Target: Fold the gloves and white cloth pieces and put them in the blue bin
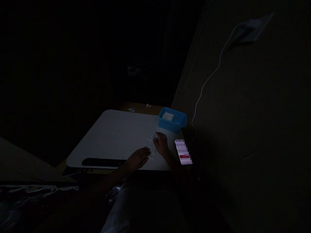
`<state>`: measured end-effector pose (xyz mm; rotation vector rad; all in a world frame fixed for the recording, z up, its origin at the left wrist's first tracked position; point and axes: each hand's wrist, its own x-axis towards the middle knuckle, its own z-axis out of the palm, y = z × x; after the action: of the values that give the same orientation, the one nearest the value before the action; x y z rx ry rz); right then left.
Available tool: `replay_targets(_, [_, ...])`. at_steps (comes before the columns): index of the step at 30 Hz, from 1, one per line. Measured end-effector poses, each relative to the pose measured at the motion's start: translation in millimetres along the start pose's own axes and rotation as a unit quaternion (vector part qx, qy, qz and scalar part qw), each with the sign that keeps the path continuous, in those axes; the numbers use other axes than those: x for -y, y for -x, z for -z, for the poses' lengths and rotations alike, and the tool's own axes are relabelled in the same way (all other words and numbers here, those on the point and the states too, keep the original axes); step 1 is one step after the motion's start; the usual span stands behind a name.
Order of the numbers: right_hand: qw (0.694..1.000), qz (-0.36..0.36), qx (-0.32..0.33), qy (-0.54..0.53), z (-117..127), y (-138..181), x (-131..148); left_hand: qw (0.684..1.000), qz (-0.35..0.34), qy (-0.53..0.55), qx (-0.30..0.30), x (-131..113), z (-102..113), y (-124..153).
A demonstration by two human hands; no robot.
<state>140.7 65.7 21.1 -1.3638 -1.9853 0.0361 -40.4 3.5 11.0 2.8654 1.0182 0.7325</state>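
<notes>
In dim light, a small white paper piece or packet (pixel 152 150) lies on the white tabletop; its exact kind is hard to make out. My left hand (pixel 138 159) rests at its lower left, fingers stretched out over its edge. At its upper right is my right hand (pixel 161 143), thumb and fingers apart, touching the top end. A few small dark marks or thin bits show beside the right thumb, too small to name.
A blue plastic basket (pixel 170 125) holding white papers (pixel 168 116) stands at the table's back right corner. A lit phone (pixel 183 152) lies at the right edge. A white cable (pixel 202 89) hangs along the wall. Along the table's front runs a dark slot (pixel 103 162).
</notes>
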Motion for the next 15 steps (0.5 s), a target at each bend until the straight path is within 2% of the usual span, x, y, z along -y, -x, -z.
replay_targets(6, [1.0, 0.008, -0.006, -0.023, 17.9, 26.6, 2.1, 0.999, -0.01, -0.047, -0.013, 1.9, -5.1, -5.9])
replay_targets(12, [0.993, 0.095, 0.066, -0.039, 36.6, 57.1, 10.4, 0.997, 0.015, -0.081, 0.001, -6.6, 6.2, -14.7])
replay_targets(15, [0.99, 0.11, 0.082, -0.032, 40.0, 62.4, 14.0, 0.996, 0.026, -0.085, 0.01, -11.3, 12.4, -21.3])
